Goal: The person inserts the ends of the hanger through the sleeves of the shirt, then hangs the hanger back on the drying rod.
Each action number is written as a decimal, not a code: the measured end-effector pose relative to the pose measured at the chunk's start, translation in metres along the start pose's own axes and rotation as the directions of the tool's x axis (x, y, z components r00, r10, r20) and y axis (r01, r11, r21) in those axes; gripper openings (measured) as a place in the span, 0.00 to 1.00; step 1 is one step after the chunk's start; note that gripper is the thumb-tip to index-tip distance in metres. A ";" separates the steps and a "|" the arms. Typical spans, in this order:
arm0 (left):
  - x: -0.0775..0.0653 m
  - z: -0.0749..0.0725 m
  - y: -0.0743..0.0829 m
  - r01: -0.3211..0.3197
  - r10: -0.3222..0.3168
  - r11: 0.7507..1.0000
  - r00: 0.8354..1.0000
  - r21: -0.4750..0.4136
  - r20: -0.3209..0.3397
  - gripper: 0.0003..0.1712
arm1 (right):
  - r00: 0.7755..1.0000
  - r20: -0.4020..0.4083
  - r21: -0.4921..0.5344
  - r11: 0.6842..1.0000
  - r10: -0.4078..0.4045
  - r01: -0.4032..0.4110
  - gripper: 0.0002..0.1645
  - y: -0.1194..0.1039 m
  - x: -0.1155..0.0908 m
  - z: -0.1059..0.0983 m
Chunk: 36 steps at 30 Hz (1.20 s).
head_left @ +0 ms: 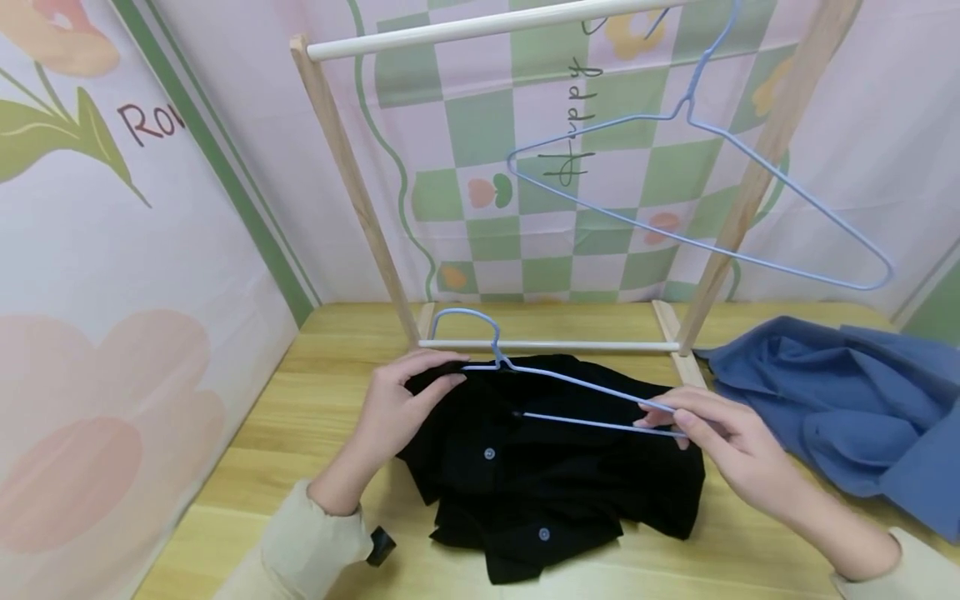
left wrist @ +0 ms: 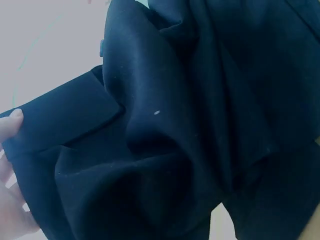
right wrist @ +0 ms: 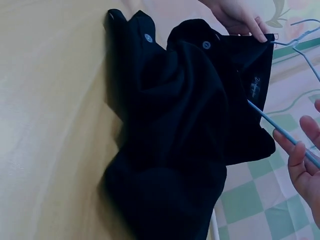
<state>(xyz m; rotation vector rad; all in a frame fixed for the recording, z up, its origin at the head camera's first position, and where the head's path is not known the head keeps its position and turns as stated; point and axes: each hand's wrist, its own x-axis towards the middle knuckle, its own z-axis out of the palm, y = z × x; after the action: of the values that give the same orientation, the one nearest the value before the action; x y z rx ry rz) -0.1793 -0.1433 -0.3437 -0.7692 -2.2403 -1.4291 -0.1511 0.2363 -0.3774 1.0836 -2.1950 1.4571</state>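
Observation:
A black shirt (head_left: 592,467) with pale buttons is held up over the wooden table in the head view. My left hand (head_left: 393,400) pinches its upper edge between thumb and fingers, beside the hook of a light blue hanger (head_left: 585,384). The hanger's left part goes inside the shirt and is hidden there. At the hanger's other end, my right hand (head_left: 735,446) grips the two bars near the corner. In the right wrist view, the lower hanger bar (right wrist: 280,129) enters the shirt's opening. Black cloth (left wrist: 155,125) fills most of the left wrist view.
Behind the shirt stands a rack with wooden posts (head_left: 360,192) and a white top rail (head_left: 450,32). A second blue hanger (head_left: 622,218) hangs from it at the right. Blue cloth (head_left: 862,400) lies crumpled on the table's right side. Printed curtains (head_left: 480,133) enclose the back and left.

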 end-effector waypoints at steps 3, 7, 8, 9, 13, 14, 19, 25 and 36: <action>0.001 0.004 0.001 -0.036 0.036 0.999 0.999 0.003 0.009 0.13 | 1.000 0.022 0.017 1.000 -0.002 0.002 0.24 0.002 0.005 -0.002; 0.002 0.008 0.003 -0.093 0.094 0.995 0.995 -0.026 0.042 0.10 | 0.996 0.081 0.041 0.999 0.025 -0.028 0.24 0.001 0.010 -0.004; 0.002 0.010 0.004 -0.102 0.104 0.994 0.993 -0.037 0.050 0.09 | 0.995 0.093 0.045 0.998 0.029 -0.033 0.25 0.001 0.012 -0.004; 0.002 0.011 0.004 -0.112 0.114 0.993 0.992 -0.040 0.055 0.09 | 0.994 0.102 0.055 0.998 0.033 -0.039 0.24 0.001 0.013 -0.004; 0.004 0.014 0.004 -0.058 0.064 0.995 0.995 -0.075 0.077 0.08 | 0.995 0.095 0.123 0.992 0.032 -0.043 0.24 0.004 0.013 0.001; 0.004 0.014 0.003 -0.034 0.041 0.996 0.995 -0.084 0.086 0.08 | 0.996 0.089 0.135 0.990 0.028 -0.040 0.24 0.005 0.013 0.002; 0.003 0.009 -0.001 0.007 0.004 0.996 0.992 -0.084 0.128 0.08 | 0.997 0.062 0.109 0.992 0.054 -0.060 0.24 0.010 0.008 0.005; 0.003 0.004 -0.009 -0.079 0.076 0.997 0.992 0.024 0.105 0.10 | 0.995 0.029 0.143 0.985 0.094 -0.097 0.25 0.013 0.006 0.004; -0.002 -0.002 -0.024 0.033 -0.039 0.997 0.996 0.068 0.086 0.08 | 0.989 0.056 0.113 0.984 0.135 -0.141 0.21 0.010 0.013 0.005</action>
<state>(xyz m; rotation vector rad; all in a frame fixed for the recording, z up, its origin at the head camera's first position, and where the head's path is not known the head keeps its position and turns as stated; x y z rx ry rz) -0.1932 -0.1535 -0.3612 -0.7875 -2.3661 -1.3532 -0.1664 0.2279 -0.3783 1.0311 -2.2834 1.6533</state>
